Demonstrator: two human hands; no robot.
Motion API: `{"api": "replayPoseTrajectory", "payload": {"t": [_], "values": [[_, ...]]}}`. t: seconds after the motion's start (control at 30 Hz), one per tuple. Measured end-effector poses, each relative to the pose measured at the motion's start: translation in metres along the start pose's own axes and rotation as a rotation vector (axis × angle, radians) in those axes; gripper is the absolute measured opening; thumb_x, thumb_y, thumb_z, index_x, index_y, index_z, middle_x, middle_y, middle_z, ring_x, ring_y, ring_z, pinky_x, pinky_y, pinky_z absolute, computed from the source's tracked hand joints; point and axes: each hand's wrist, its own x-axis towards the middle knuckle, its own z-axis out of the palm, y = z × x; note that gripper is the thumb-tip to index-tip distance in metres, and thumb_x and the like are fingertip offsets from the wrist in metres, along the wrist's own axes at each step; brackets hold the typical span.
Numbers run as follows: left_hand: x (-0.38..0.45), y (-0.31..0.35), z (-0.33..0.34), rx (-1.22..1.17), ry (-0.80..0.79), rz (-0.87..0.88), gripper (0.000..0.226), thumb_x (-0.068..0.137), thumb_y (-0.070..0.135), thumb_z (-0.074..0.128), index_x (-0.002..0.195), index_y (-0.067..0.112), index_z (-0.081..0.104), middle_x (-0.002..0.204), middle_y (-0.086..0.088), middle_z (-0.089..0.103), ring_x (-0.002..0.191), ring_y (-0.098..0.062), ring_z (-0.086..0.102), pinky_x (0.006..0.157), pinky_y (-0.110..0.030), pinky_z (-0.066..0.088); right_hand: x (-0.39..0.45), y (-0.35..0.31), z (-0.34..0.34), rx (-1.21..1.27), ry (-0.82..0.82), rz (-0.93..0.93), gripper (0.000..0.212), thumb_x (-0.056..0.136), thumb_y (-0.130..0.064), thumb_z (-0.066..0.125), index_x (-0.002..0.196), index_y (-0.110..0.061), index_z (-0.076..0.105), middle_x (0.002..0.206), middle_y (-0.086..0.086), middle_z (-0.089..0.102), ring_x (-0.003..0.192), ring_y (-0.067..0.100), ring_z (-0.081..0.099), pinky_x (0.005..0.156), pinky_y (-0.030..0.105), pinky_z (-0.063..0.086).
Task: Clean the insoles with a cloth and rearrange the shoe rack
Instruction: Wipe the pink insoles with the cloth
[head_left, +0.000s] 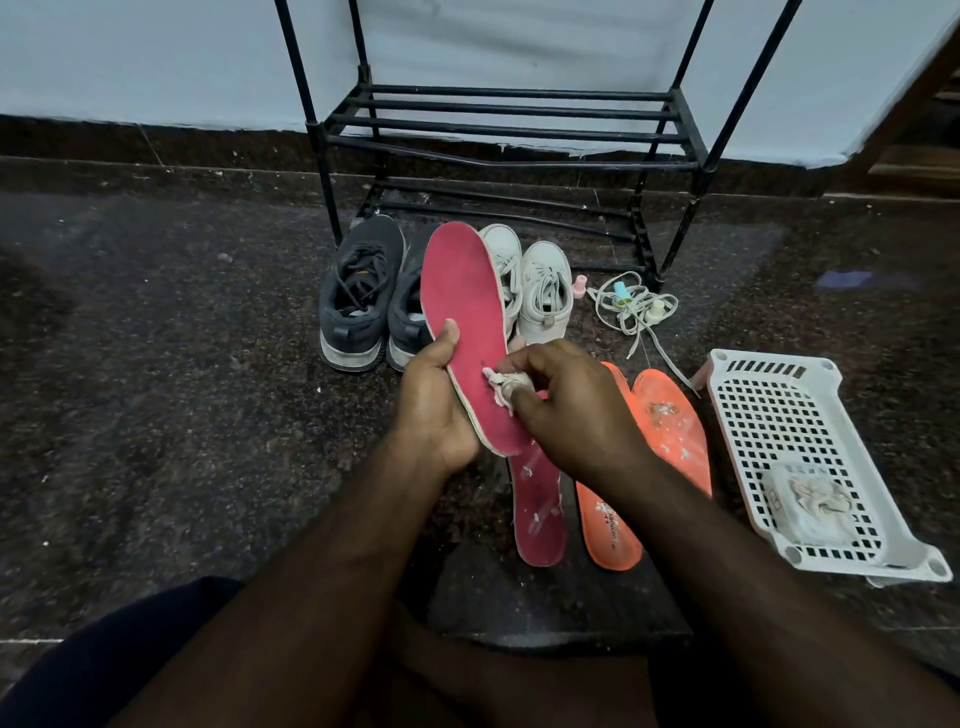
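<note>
- The insole (465, 322), pink, was held up in the middle of the scene, above the floor (156, 415) and in front of the shoes, its heel end low and its toe pointing far.
- Dark shoes (361, 296) stood on the far left of the group, toes toward the rack (519, 135), whose shelves held nothing.
- The left hand (436, 400) grasped the insole from its left edge, thumb lying on the pink face.
- The right hand (566, 400) pinched a bunched cloth (506, 387) against the insole's lower half.
- White shoes (540, 296) sat just right of the raised insole.
- A second pink insole (537, 514) and two orange insoles (670, 426) lay near on the floor, flecked with white debris, seemingly not yet cleaned.
- A tangle of laces (631, 306) lay beside the rack's right leg.
- A white basket (779, 415) on the right held another rag (810, 499).
- Risks, as I judged them: the thin insole could bend or slip under hard rubbing, since only one edge was gripped; loosened dirt could fall onto the insoles below; the small wad could slide out of the pinch.
</note>
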Motion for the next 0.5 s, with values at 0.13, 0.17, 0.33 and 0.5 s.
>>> {"api": "replayPoseTrajectory", "payload": {"t": [0.13, 0.17, 0.33, 0.5], "values": [[0.001, -0.013, 0.002, -0.009, -0.027, -0.043, 0.061, 0.103, 0.052, 0.034, 0.120, 0.000, 0.062, 0.103, -0.017, 0.073, 0.097, -0.028, 0.070, 0.090, -0.039, 0.057, -0.001, -0.001, 0.007, -0.095, 0.064, -0.059, 0.024, 0.084, -0.009, 0.064, 0.105, -0.017, 0.071, 0.097, 0.004, 0.064, 0.091, 0.018, 0.059, 0.081, 0.024, 0.042], [0.002, -0.015, 0.001, -0.010, -0.023, -0.044, 0.066, 0.103, 0.054, 0.032, 0.125, -0.001, 0.060, 0.107, -0.018, 0.072, 0.104, -0.028, 0.068, 0.100, -0.040, 0.051, -0.002, -0.001, 0.009, -0.169, 0.034, -0.085, 0.024, 0.084, -0.010, 0.063, 0.106, -0.016, 0.071, 0.097, 0.007, 0.065, 0.092, 0.023, 0.060, 0.082, 0.030, 0.043], [0.004, -0.012, 0.000, -0.015, -0.011, -0.056, 0.072, 0.101, 0.060, 0.029, 0.142, 0.006, 0.053, 0.127, -0.021, 0.066, 0.115, -0.029, 0.063, 0.096, -0.045, 0.047, -0.006, -0.013, 0.008, -0.234, -0.214, -0.043, 0.025, 0.080, -0.020, 0.055, 0.101, -0.024, 0.070, 0.094, 0.005, 0.068, 0.090, 0.027, 0.063, 0.079, 0.040, 0.051], [0.005, -0.011, -0.001, -0.010, -0.008, -0.012, 0.070, 0.103, 0.057, 0.025, 0.141, 0.005, 0.052, 0.119, -0.019, 0.070, 0.106, -0.028, 0.070, 0.088, -0.044, 0.051, -0.004, -0.010, -0.001, -0.088, -0.110, 0.009, 0.019, 0.083, -0.015, 0.062, 0.097, -0.024, 0.071, 0.088, -0.003, 0.064, 0.081, 0.014, 0.058, 0.072, 0.029, 0.043]]}}
